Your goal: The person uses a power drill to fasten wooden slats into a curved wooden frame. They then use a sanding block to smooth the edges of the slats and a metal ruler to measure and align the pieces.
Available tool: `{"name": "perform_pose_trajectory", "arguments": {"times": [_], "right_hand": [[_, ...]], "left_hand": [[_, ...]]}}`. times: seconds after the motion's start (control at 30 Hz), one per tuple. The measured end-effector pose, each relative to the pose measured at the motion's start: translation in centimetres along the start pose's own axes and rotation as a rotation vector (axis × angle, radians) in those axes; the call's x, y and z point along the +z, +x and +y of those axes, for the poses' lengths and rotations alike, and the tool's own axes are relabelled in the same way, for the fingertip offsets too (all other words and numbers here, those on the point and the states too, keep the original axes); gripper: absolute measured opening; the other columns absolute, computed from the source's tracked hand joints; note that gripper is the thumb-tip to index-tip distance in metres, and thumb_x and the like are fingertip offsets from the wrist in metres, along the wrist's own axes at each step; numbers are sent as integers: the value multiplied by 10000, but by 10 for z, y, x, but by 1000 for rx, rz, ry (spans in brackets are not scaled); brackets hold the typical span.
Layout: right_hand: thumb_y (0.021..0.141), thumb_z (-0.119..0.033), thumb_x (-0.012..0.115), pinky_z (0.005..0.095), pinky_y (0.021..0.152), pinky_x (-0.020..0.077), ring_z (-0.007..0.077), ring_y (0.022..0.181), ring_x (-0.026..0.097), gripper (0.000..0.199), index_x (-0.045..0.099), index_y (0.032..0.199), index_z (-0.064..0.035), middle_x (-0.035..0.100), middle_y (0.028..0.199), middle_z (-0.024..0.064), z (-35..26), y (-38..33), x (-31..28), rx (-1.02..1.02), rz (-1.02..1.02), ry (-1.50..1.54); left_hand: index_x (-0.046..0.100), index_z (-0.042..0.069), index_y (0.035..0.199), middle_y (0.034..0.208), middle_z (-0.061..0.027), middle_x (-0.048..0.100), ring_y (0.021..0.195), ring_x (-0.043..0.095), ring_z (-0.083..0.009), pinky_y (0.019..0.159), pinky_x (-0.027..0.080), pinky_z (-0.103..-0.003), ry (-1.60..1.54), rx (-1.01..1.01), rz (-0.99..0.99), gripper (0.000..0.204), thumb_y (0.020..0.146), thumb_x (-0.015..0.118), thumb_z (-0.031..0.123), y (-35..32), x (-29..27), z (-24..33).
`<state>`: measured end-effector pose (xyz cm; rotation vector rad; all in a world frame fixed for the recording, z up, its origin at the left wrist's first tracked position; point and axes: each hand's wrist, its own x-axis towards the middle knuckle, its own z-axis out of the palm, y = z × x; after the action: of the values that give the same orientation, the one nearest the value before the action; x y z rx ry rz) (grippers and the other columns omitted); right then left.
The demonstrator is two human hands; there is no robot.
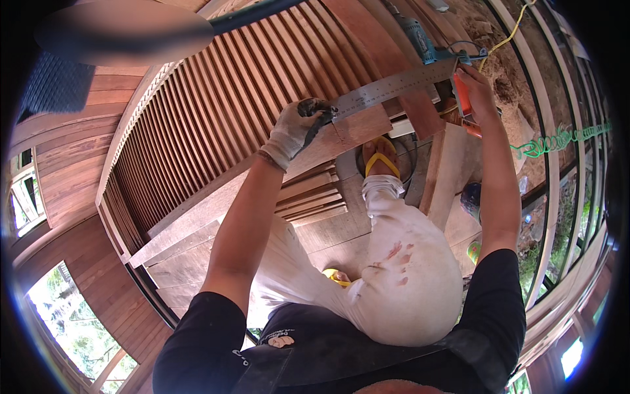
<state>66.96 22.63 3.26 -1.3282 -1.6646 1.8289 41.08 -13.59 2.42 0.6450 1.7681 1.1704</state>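
A long steel carpenter's square with ruled marks lies across the reddish wooden boards in front of me. My left hand, in a pale work glove with dark fingertips, is closed at the near-left end of the blade. At the far right end, my bare right hand grips the orange stock of the square. Below the blade runs a light brown board, and a short reddish board sits under its right part. Part of the stock is hidden behind my right fingers.
Beyond the blade stretches a slatted wooden panel. A teal power tool rests behind the square, near a yellow cord. A green coiled hose hangs at right. Stacked wood strips lie beside my legs, and a plank leans near my sandalled foot.
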Motion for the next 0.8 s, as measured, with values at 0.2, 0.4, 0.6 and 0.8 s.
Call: {"name": "perform_pose_trajectory", "arguments": {"times": [0.2, 0.4, 0.6, 0.8], "right_hand": [[982, -329, 678, 286, 814, 523, 123, 947, 660, 475, 641, 1322, 0, 712, 1112, 74, 8, 9, 5, -71, 21, -75], [900, -433, 777, 305, 864, 502, 144, 991, 658, 611, 645, 1306, 5, 717, 1119, 93, 0, 1, 6, -243, -12, -471], [840, -473, 824, 337, 943, 502, 211, 1077, 669, 768, 593, 1361, 42, 709, 1189, 159, 9, 9, 3, -277, 13, -469], [825, -489, 833, 350, 972, 502, 243, 1123, 669, 831, 565, 1390, 59, 692, 1238, 198, 9, 10, 2, -243, -26, -432]], "left_hand": [[713, -17, 1123, 960, -8, 708, 800, 595, -63, 691, 490, -208, -60, -90, 28, 211, 956, 719, 113, -12, 7, 23], [716, -2, 1105, 890, 20, 677, 731, 567, -48, 624, 476, -207, -31, -53, 57, 195, 962, 722, 132, -14, 8, 22], [714, -9, 1105, 871, 12, 686, 698, 578, -50, 596, 477, -215, -37, -21, 49, 182, 964, 712, 108, -13, 8, 23], [713, -16, 1107, 869, 0, 699, 682, 595, -48, 570, 473, -206, -113, -48, 40, 182, 961, 715, 91, -13, 8, 20]]}}
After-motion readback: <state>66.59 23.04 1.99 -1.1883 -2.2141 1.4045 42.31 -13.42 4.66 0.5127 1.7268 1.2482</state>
